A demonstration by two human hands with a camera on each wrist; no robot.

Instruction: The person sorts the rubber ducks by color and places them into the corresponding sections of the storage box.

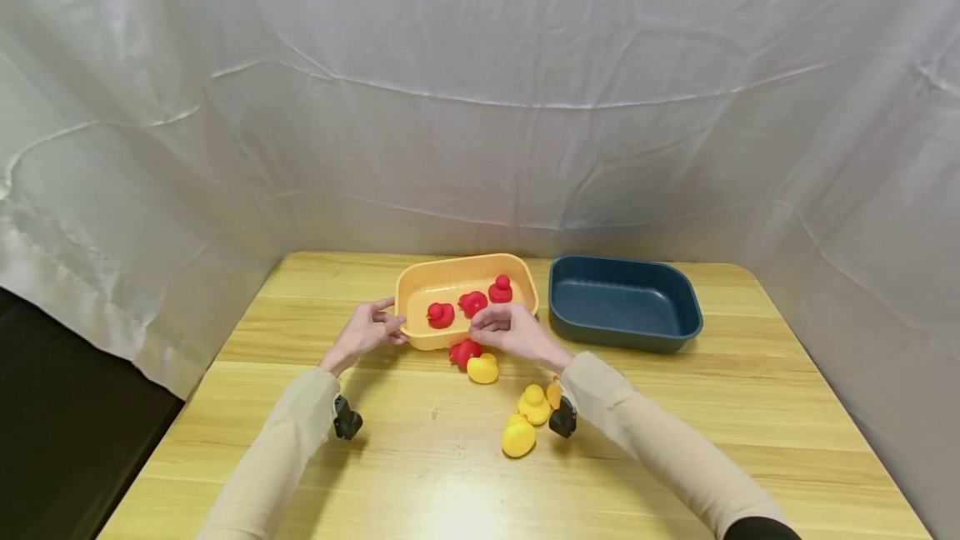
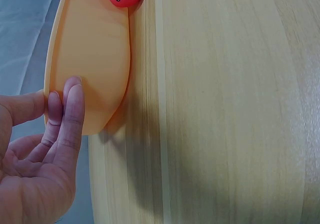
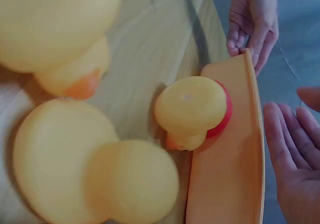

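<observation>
My left hand [image 1: 370, 328] pinches the left end of an orange plastic bin [image 1: 431, 342], thumb at the rim and fingers along the outer wall. Inside that bin sit three red rubber ducks [image 1: 440, 315]. Over its front rim, my right hand [image 1: 517, 333] hovers; in the right wrist view its fingers [image 3: 280, 144] are extended with the thumb apart, holding nothing. Just outside the front wall lies another red duck [image 1: 462, 354], with a yellow duck [image 1: 482, 369] against it, tipped so its flat base shows in the right wrist view.
A dark blue bin [image 1: 626, 338] stands right of the orange one with nothing in it. More yellow ducks [image 1: 534, 404] lie on the wooden table [image 1: 420, 473], below and beside my right wrist. Behind the table's far edge hangs a pale grey curtain [image 1: 480, 148].
</observation>
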